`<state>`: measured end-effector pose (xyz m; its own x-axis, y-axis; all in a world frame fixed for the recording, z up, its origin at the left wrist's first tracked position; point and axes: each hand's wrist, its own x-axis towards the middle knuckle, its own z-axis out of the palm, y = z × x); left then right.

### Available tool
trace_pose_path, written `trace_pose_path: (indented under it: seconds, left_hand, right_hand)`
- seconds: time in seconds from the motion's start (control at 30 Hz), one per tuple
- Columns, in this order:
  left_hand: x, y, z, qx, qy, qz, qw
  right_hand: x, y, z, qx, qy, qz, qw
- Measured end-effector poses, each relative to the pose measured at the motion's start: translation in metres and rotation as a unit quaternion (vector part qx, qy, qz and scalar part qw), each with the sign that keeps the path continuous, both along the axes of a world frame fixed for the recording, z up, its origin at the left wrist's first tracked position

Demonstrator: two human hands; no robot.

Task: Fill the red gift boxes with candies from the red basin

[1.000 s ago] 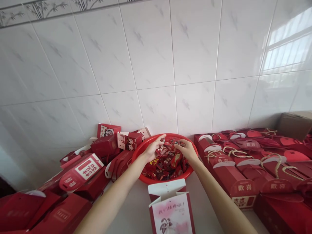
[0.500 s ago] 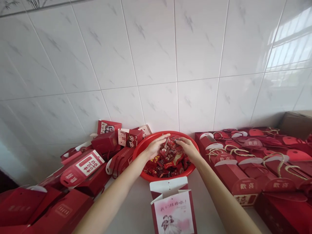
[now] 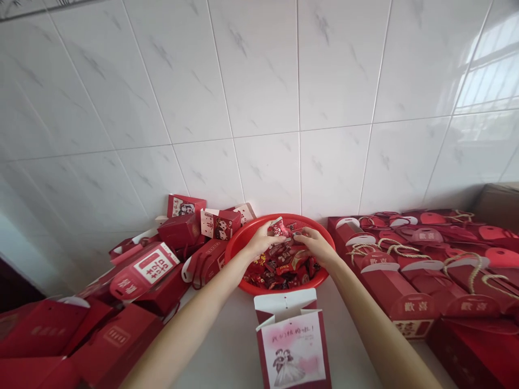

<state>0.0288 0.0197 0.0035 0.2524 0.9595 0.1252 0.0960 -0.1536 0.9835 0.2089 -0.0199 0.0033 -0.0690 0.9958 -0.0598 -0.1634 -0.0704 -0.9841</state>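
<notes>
Wrapped candies (image 3: 284, 266) are heaped in a red basket (image 3: 236, 241).
One candy (image 3: 278, 228) is gripped above them by the left hand (image 3: 258, 241); the right hand's (image 3: 314, 246) hold cannot be told. A box (image 3: 291, 346) is placed in front.

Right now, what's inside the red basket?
Inside the red basket: a heap of small wrapped packets, mostly red. The left hand and right hand cover part; the top layer hides whatever lies beneath.

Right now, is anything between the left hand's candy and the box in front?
Yes: the near rim of the basket, then the white flap on the far side of the box. The candy would probably have to go over both.
</notes>
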Motion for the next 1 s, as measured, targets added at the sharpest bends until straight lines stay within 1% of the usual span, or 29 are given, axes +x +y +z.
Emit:
trace_pose_path:
  seconds: [0.07, 0.13, 0.23, 0.3, 0.4, 0.5, 0.63, 0.7, 0.77, 0.87, 0.9, 0.93, 1.0]
  left_hand:
    - [0.000, -0.001, 0.001, -0.007, 0.021, -0.024, 0.999]
    - [0.000, -0.003, 0.003, -0.013, 0.038, -0.054, 0.998]
    - [0.000, -0.004, 0.004, -0.020, 0.041, -0.089, 0.995]
    - [0.000, -0.004, 0.004, -0.027, 0.035, -0.098, 0.994]
    - [0.000, -0.003, 0.005, -0.026, 0.026, -0.095, 0.995]
    - [0.000, -0.003, 0.006, -0.023, 0.012, -0.100, 0.995]
    - [-0.001, -0.001, 0.008, -0.013, 0.000, -0.077, 0.997]
    - [-0.001, 0.001, 0.007, -0.030, -0.014, -0.057, 0.998]
    - [-0.002, 0.006, 0.005, -0.055, -0.030, -0.022, 0.998]
    - [-0.006, 0.013, 0.002, -0.074, -0.029, 0.058, 0.995]
    - [-0.007, 0.015, 0.001, -0.080, -0.026, 0.076, 0.994]
    - [-0.008, 0.017, 0.000, -0.084, -0.024, 0.084, 0.993]
    - [-0.011, 0.019, -0.002, -0.090, -0.018, 0.080, 0.993]
  right_hand:
    - [0.001, 0.000, -0.001, 0.014, 0.005, 0.004, 1.000]
    - [0.003, 0.001, -0.004, 0.034, 0.005, 0.024, 0.999]
    - [0.005, 0.004, -0.009, 0.059, -0.001, 0.045, 0.997]
    - [0.006, 0.006, -0.012, 0.065, 0.002, 0.022, 0.998]
    - [0.006, 0.009, -0.014, 0.081, 0.015, -0.021, 0.996]
    - [0.006, 0.009, -0.013, 0.092, 0.018, -0.022, 0.995]
    - [0.005, 0.008, -0.011, 0.094, 0.013, -0.012, 0.995]
    - [0.005, 0.008, -0.011, 0.098, 0.017, -0.022, 0.995]
    - [0.005, 0.009, -0.012, 0.097, 0.027, -0.046, 0.994]
    - [0.006, 0.010, -0.014, 0.093, 0.046, -0.085, 0.991]
    - [0.006, 0.011, -0.014, 0.091, 0.046, -0.094, 0.990]
    - [0.006, 0.012, -0.014, 0.088, 0.043, -0.099, 0.990]
    - [0.006, 0.012, -0.014, 0.080, 0.034, -0.103, 0.991]
